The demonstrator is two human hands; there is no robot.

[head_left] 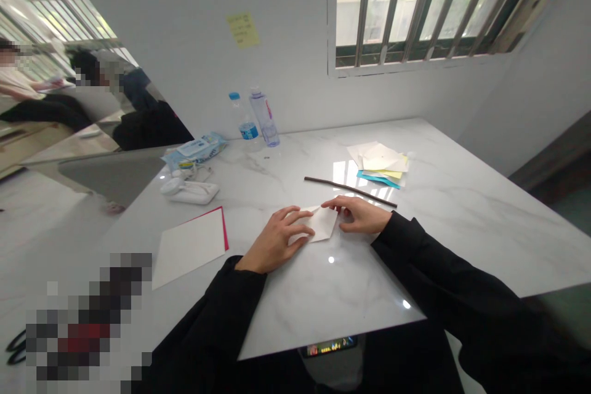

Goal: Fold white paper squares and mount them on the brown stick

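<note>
A small folded piece of white paper [324, 226] lies on the marble-patterned table in front of me. My left hand [289, 235] rests on its left part with the fingers spread and lying flat. At the paper's upper right edge, my right hand [357, 213] has its fingers bent, with thumb and fingertips close to the corner in a pinch. Part of the paper is hidden beneath my left fingers. Just beyond the hands, a thin dark strip [349, 188] lies slantwise on the table.
White sheets [191, 245] with a red one beneath lie to the left. Farther back are a white device [191, 191], a wipes pack [197, 151], two plastic bottles [265, 118] and a coloured paper pile [379, 163]. A phone [331, 346] is below the front edge. People sit at far left.
</note>
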